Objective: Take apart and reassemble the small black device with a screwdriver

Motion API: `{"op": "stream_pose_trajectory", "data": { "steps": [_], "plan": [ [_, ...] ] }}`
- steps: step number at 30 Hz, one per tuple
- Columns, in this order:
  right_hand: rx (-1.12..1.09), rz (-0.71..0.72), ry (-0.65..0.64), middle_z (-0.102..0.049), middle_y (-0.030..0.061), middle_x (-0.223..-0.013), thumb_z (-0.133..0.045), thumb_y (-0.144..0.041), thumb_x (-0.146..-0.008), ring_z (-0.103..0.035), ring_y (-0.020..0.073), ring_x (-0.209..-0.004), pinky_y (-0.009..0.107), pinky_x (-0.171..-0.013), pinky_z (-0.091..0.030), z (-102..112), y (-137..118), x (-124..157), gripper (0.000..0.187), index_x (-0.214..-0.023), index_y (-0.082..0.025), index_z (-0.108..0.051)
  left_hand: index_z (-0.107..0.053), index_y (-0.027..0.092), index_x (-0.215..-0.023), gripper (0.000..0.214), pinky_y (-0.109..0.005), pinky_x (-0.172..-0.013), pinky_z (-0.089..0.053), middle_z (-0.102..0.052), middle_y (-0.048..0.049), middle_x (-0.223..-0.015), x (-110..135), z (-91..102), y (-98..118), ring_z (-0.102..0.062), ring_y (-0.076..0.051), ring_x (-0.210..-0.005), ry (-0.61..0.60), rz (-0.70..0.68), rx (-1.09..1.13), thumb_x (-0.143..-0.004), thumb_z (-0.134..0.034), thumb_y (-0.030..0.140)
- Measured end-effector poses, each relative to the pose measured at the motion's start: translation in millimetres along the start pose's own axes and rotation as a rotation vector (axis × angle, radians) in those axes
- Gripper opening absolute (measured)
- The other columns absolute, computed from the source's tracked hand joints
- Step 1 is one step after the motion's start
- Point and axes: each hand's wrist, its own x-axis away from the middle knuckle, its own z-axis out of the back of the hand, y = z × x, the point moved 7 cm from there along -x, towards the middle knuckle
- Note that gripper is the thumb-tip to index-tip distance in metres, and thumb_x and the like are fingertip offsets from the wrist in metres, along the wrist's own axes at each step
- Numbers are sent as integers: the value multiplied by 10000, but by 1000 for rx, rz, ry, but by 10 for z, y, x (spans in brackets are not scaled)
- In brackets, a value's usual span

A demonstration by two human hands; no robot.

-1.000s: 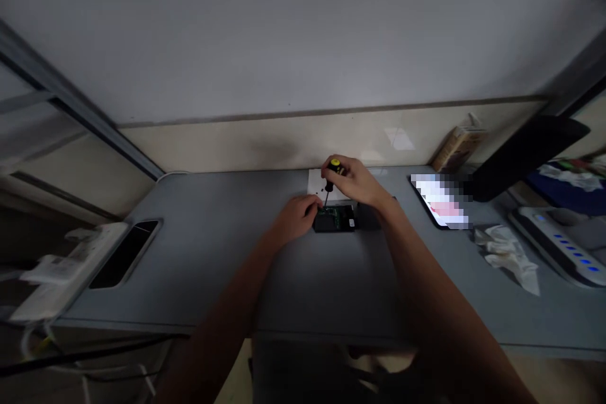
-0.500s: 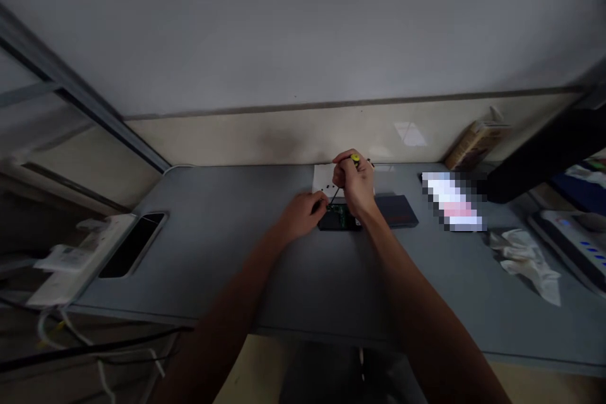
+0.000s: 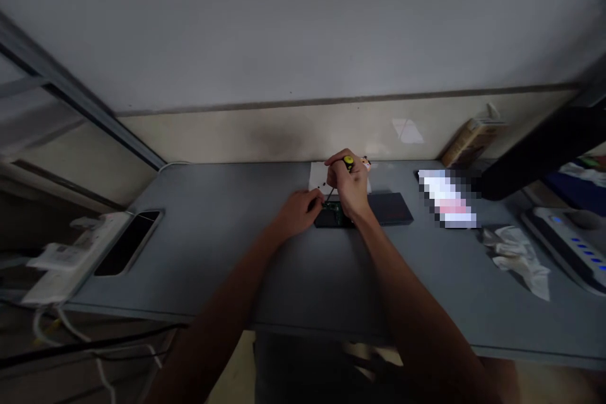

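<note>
At frame centre, head view: right hand [image 3: 351, 186] closed around one yellow-capped screwdriver [image 3: 349, 163], shaft slanting down-left toward one green circuit board [image 3: 337, 211]. Left hand [image 3: 297, 211] curled at the board's left edge; grip cannot be determined. One dark flat case [image 3: 391, 209] lies right.

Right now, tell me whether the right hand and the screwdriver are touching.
Touching: the head view shows the right hand wrapped around the screwdriver, whose yellow top pokes out.

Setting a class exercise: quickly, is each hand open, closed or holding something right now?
Left hand: curled beside the circuit board; whether it grips anything cannot be told.
Right hand: closed around a screwdriver.
</note>
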Motion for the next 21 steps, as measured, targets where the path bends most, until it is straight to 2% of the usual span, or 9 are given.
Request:
{"op": "stream_pose_trajectory", "data": {
  "steps": [8,12,17,21],
  "plan": [
    [13,19,131,-372,-110,-482,-534,-218,-811,-320,68,-414,210,-423,-247,131,29,-25,97,-716,-239,-536,-637,218,-924,185,-337,-899,-496,-711,-23,-881,-2,-2,-9,-659,-196,-863,5,-1,1,-937,-475,131],
    [51,59,112,-400,-101,-483,-528,-204,-791,-331,77,-432,220,-430,-253,93,-3,15,87,-712,-240,-533,-631,213,-909,174,-326,-871,-497,-704,-21,-855,-6,-13,-7,-658,-194,-846,-1,-26,-5,-942,-476,141],
    [133,98,27,-467,-64,-572,-537,-209,-775,-385,91,-519,236,-485,-306,-7,-38,57,75,-705,-229,-552,-627,213,-890,180,-333,-869,-496,-688,-18,-809,-14,-29,-20,-653,-197,-827,3,-26,-31,-947,-469,150],
    [130,80,73,-427,-80,-547,-542,-233,-812,-361,87,-490,232,-472,-289,39,-2,26,87,-725,-236,-537,-632,220,-915,187,-347,-893,-504,-705,-24,-856,-6,-26,-12,-663,-207,-867,1,-35,-25,-945,-462,148]
  ]
}}
